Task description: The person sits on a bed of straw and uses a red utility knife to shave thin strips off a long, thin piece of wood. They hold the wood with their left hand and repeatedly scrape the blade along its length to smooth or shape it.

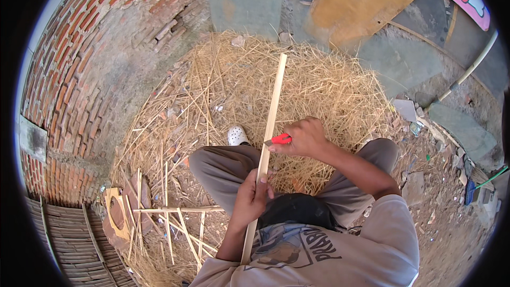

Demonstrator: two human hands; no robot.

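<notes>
A long, pale wooden strip slants up from my lap, its far end over a heap of shavings. My left hand is wrapped round its lower part, close to my body. In my right hand is a red-handled utility knife. The short blade meets the strip's right edge, a little beyond my left hand. My fingers hide part of the knife's handle.
Pale shavings spread before my legs. Several thin wooden sticks and a board with a round hole lie at left, near a brick wall. Sheets of board lean at the back; a pale pipe stands right.
</notes>
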